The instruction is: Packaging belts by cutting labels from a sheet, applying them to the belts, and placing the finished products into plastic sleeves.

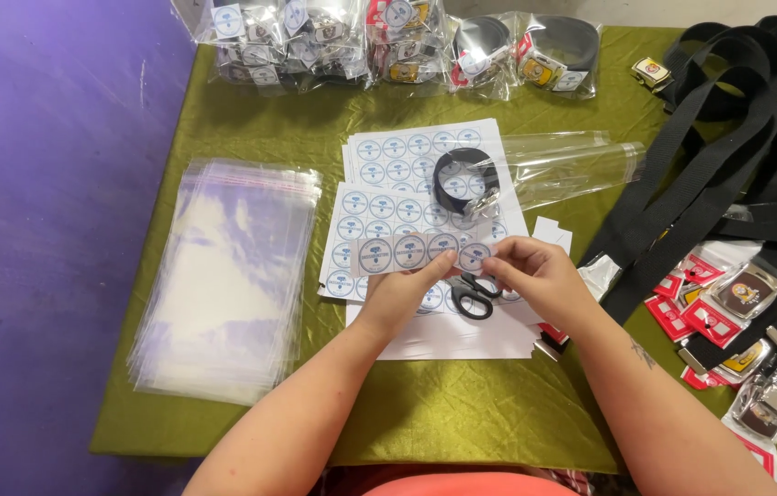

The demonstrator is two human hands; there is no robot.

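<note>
1. Both forearms come in from the near edge of the bench (407, 413) and angle toward each other, so the two hands meet over the middle of the green cloth.
2. The left hand (402, 294) is turned with its knuckles up, thumb and forefinger pinched on the lower edge of a cut strip of round stickers (411, 251), which runs out flat to the left of the fingers.
3. The right hand (540, 276) is curled, its fingertips closed on the right end of the same strip, at the last sticker. Whether it is peeling that sticker I cannot tell.
4. The strip is held just above the sticker sheets (379, 216), which lie fanned out on the cloth beneath the hands.
5. A pair of black-handled scissors (473, 292) lies on the sheets, between and just under the two hands.
6. A rolled black belt (464, 179) sits on the upper sheets beyond the hands, at the mouth of a clear bag (572, 165).
7. A pile of empty clear bags (223, 276) lies to the left, well apart from the hands.
8. Loose black belts (728, 138) and buckles (742, 294) crowd the right side; bagged belts (388, 41) line the far edge.
</note>
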